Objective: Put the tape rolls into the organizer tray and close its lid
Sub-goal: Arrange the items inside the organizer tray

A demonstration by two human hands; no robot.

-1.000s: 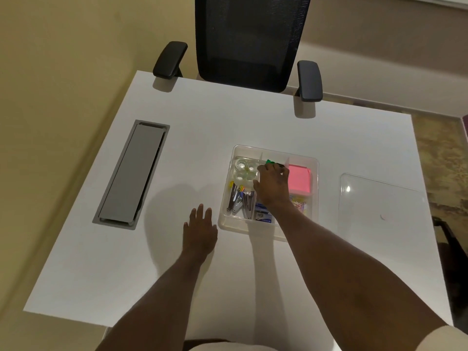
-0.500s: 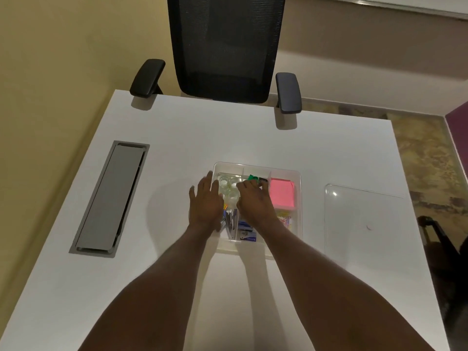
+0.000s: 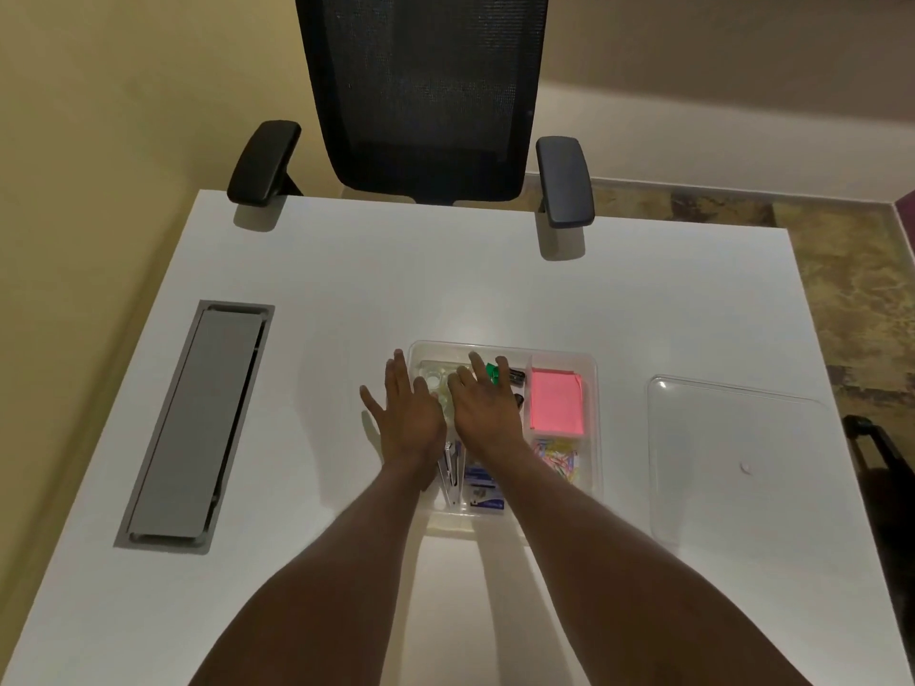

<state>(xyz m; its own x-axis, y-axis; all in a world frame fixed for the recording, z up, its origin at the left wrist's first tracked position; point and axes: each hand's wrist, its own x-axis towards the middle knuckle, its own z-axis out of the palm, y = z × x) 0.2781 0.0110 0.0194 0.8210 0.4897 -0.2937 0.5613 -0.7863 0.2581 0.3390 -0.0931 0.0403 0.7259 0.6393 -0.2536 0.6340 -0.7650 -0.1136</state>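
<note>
Since 0.5 s ago, fingers of both hands have been spread flat. Clear tape rolls (image 3: 435,383): seated in organizer tray (image 3: 591,388), far-left compartment. Left hand (image 3: 408,418), right hand (image 3: 487,408): open, nothing held. Lid (image 3: 733,462): apart, rightward. Risk: rolls left proud could block lid closure.

White desk (image 3: 495,289) w/ grey cable hatch (image 3: 198,418) set in its left side. Black mesh office chair (image 3: 426,91) at far edge, armrests over desk. Yellowish wall (image 3: 124,116) left; mottled brown floor (image 3: 851,289) right.
</note>
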